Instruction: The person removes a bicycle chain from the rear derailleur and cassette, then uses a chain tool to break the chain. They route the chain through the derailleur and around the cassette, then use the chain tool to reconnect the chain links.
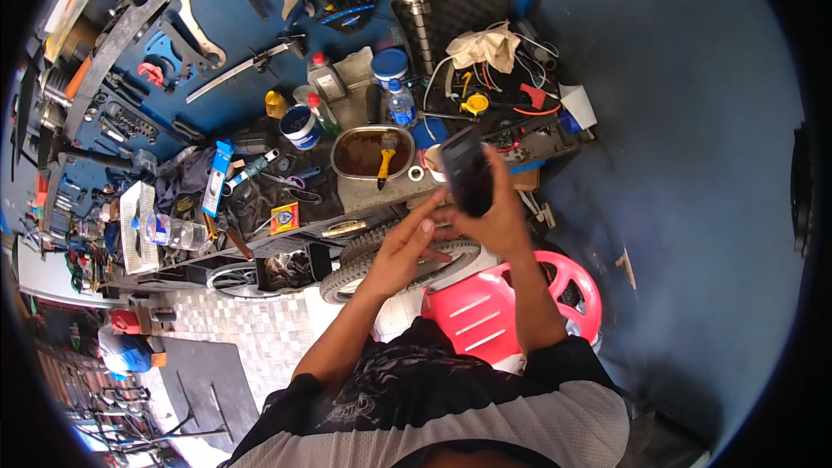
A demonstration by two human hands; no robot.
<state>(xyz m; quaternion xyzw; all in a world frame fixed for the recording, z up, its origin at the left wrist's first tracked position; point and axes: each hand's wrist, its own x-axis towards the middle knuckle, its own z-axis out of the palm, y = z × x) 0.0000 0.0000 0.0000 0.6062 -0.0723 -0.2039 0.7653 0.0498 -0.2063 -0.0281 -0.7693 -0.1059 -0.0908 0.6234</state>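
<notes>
Near the centre of the frame, the right hand (500, 224) grips a dark phone (468, 177) while the left hand (401, 251), loosely spread, hovers just beside it.

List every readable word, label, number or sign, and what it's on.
No text is clear enough to quote.
Blue-and-white package: lettering too small.
Yellow-and-red box: printing too small.
Blue-capped upright bottle: label blurred.
Shirt: print unreadable.
Wall: white marking, cut off at the top.
Phone in the right hand: no readable text.

Washed-out brightness on the tiled floor (269, 334), dimmer wall (685, 173) at right, strong fisheye curvature toward black corners.
</notes>
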